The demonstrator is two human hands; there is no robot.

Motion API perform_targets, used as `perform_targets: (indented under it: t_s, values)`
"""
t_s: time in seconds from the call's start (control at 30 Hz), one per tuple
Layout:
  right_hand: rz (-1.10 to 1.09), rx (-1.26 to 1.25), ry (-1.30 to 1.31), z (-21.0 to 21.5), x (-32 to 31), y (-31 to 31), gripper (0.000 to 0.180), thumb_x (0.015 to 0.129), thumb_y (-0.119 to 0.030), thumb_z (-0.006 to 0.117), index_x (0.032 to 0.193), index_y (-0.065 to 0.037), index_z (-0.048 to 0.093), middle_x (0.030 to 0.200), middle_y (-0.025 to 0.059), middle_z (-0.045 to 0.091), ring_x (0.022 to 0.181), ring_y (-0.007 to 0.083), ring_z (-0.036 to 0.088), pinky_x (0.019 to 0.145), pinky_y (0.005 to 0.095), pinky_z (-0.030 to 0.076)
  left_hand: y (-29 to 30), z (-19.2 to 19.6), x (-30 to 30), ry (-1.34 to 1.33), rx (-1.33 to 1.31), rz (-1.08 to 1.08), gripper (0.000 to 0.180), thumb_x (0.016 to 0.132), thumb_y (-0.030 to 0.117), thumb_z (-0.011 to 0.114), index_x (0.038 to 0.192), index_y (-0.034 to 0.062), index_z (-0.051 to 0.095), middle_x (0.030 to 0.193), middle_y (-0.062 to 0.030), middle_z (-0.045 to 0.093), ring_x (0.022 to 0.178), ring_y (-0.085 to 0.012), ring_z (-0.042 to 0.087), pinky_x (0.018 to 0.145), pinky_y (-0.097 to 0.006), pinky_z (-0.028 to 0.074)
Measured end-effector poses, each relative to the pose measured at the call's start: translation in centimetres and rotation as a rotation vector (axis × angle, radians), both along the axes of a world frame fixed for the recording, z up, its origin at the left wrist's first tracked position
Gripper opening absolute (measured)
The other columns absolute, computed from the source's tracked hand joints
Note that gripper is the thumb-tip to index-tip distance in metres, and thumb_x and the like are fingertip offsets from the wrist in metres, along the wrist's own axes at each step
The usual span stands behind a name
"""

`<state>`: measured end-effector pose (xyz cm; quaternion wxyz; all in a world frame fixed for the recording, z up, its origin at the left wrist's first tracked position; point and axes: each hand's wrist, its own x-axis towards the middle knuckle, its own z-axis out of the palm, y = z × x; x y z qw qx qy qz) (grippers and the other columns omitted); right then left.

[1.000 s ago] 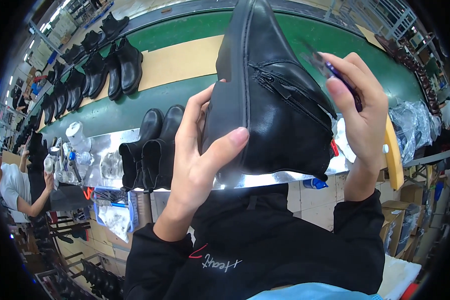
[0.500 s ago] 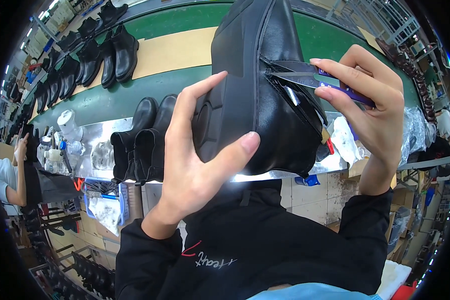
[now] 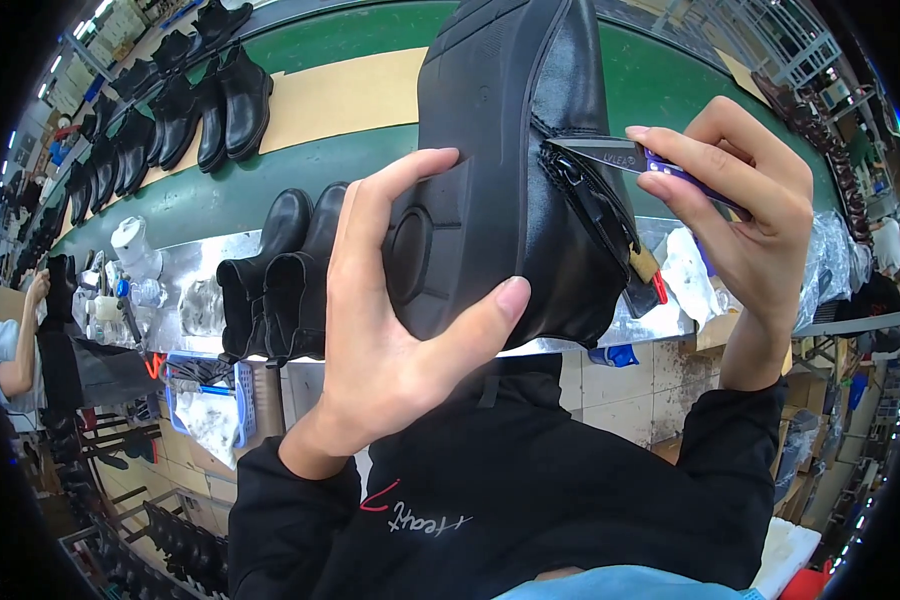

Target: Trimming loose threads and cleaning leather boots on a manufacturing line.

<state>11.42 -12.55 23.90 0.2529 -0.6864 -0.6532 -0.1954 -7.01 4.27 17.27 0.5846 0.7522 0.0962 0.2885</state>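
A black leather boot (image 3: 475,215) is held up in front of me, its patterned sole turned to the left and its side zipper to the right. My left hand (image 3: 395,355) grips it around the sole, thumb and fingers spread along the edges. Between thumb and fingers, my right hand (image 3: 750,205) holds small purple-handled thread snips (image 3: 618,156). The blades are closed together, with their tips at the boot's upper by the end of the zipper. Whether a thread lies between them is too small to tell.
Another pair of black boots (image 3: 295,290) stands on the metal-topped bench edge, left of my left hand. More boots (image 3: 240,105) line a tan sheet (image 3: 360,90) on the green table. A blue basket (image 3: 245,405) sits lower left. Another person (image 3: 15,340) works at far left.
The snips' blades have come together from apart. The boot has turned slightly, showing more of its sole, and my left thumb has shifted a little rightward with it.
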Motion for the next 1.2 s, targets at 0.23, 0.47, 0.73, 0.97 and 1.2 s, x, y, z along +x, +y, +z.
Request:
perform_targets:
  t_s: [0.23,0.47,0.73,0.97,1.2]
  values:
    - [0.013,-0.016,0.007,-0.3,0.3,-0.2,0.034,0.069,-0.004,0.078,0.103,-0.001,0.073,0.070,0.0035,0.049,0.058,0.0100,0.043,0.050,0.0232,0.030,-0.1,0.0,0.0,0.015,0.044,0.003,0.070,0.072,0.020,0.071,0.132,-0.0047,0.042,0.123,-0.0154,0.053,0.111,-0.0203,0.053,0.100,-0.031,0.037]
    - [-0.026,0.006,-0.015,-0.7,-0.4,0.0,0.033,0.069,-0.004,0.078,0.102,-0.001,0.073,0.070,0.0040,0.049,0.058,0.0101,0.044,0.050,0.0235,0.031,0.1,-0.3,0.1,0.041,0.117,0.018,0.069,0.073,0.019,0.071,0.131,-0.0040,0.042,0.120,-0.0146,0.053,0.109,-0.0196,0.054,0.098,-0.030,0.039]
    - [-0.148,0.101,0.132,-2.9,-2.3,0.5,0.032,0.070,-0.001,0.077,0.102,-0.001,0.072,0.070,0.0041,0.050,0.060,0.0107,0.046,0.051,0.0247,0.032,-0.7,-1.0,0.5,-0.029,0.073,0.090,0.063,0.071,0.016,0.074,0.124,-0.0020,0.045,0.109,-0.0131,0.052,0.101,-0.0214,0.053,0.091,-0.032,0.041]
    - [-0.191,0.162,0.214,-4.5,-2.6,0.7,0.028,0.072,0.000,0.076,0.100,0.000,0.072,0.072,0.0048,0.054,0.061,0.0114,0.049,0.052,0.0249,0.034,-0.7,-1.4,0.5,-0.027,0.051,0.129,0.061,0.068,0.015,0.077,0.119,-0.0010,0.048,0.104,-0.0135,0.050,0.097,-0.0246,0.053,0.087,-0.034,0.042]
    - [-0.150,0.187,0.184,-5.0,-2.1,0.9,0.027,0.072,0.000,0.076,0.099,0.001,0.072,0.073,0.0048,0.056,0.062,0.0115,0.051,0.052,0.0245,0.036,-0.7,-1.6,0.5,-0.035,0.032,0.111,0.061,0.069,0.016,0.077,0.120,-0.0011,0.047,0.104,-0.0135,0.050,0.097,-0.0231,0.053,0.088,-0.033,0.043]
